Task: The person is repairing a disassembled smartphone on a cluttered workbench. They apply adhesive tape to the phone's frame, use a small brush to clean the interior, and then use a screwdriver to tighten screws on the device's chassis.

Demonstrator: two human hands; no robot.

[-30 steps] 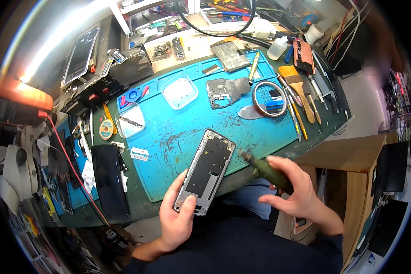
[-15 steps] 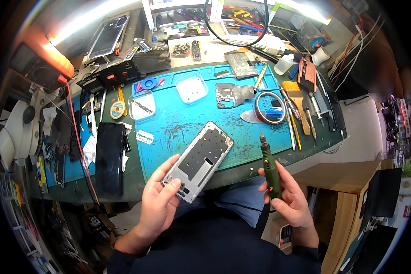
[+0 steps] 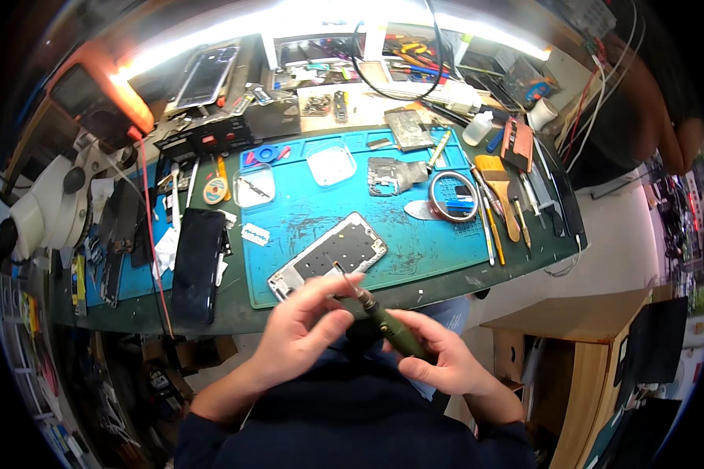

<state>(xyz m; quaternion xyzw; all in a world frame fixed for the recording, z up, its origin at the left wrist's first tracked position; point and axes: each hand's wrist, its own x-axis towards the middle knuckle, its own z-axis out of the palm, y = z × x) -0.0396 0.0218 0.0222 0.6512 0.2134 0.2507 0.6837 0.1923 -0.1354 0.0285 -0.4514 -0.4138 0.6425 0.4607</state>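
Observation:
My right hand (image 3: 438, 356) is closed around a green pen-shaped rotary tool (image 3: 395, 328), its thin front end tilted up and to the left. My left hand (image 3: 309, 324) is at that front end, thumb and fingers apart, fingertips beside the slim bit (image 3: 340, 270). Whether they touch the bit is hard to make out. Just beyond lies a silver phone mid-frame (image 3: 332, 254) with a dark panel, flat on the blue mat (image 3: 289, 215); my left fingers cover part of its near edge.
Left of the mat lie a black phone (image 3: 195, 266) and a red cable (image 3: 150, 234). A razor blade (image 3: 256, 234), clear plastic boxes (image 3: 331, 162), a metal shield plate (image 3: 395, 176) and a tape roll (image 3: 455, 195) rest on it. Brushes (image 3: 497, 195) lie at right; a wooden cabinet (image 3: 571, 313) stands below.
My left hand has put the phone frame down on the mat and moved to the rotary tool's tip. My right hand has brought the tool leftward, tilting it left.

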